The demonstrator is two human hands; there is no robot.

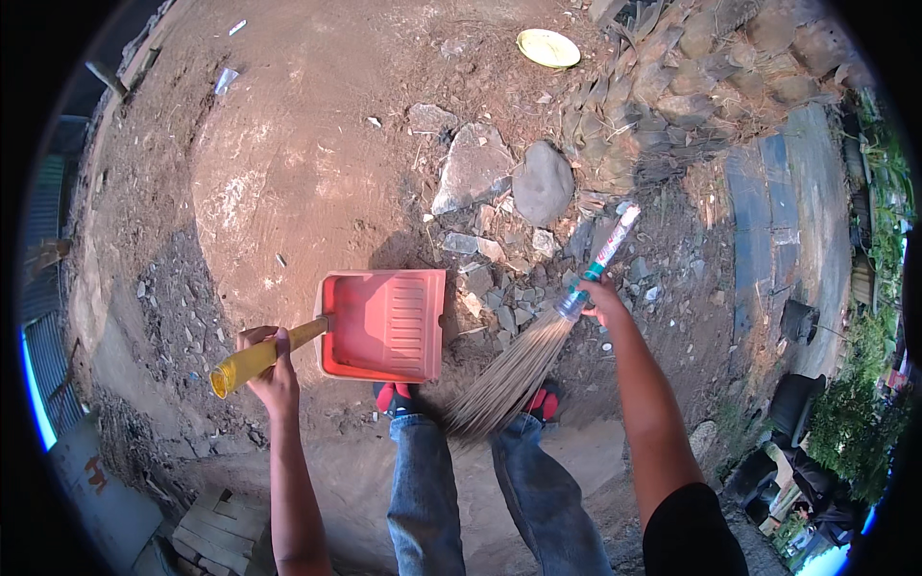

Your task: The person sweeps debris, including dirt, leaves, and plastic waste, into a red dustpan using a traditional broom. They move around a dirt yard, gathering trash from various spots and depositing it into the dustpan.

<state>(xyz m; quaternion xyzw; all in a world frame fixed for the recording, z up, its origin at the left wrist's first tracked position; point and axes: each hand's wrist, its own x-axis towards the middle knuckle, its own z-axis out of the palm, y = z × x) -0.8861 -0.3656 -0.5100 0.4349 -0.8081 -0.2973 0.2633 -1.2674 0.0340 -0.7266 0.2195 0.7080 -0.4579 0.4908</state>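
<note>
We have our left hand (273, 376) wrapped around the yellow handle (248, 368) of a red dustpan (365, 331), its pan just ahead of our left shoe (392, 397). Our right hand (603, 301) grips a stick broom (514, 370) near its collar, bristles slanting down between our feet. Broken stones (475, 165) lie ahead on the dirt ground (298, 125).

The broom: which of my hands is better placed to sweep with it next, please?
Probably the right hand: it holds the broom, while the left hand is occupied with the yellow handle of the dustpan.
</note>
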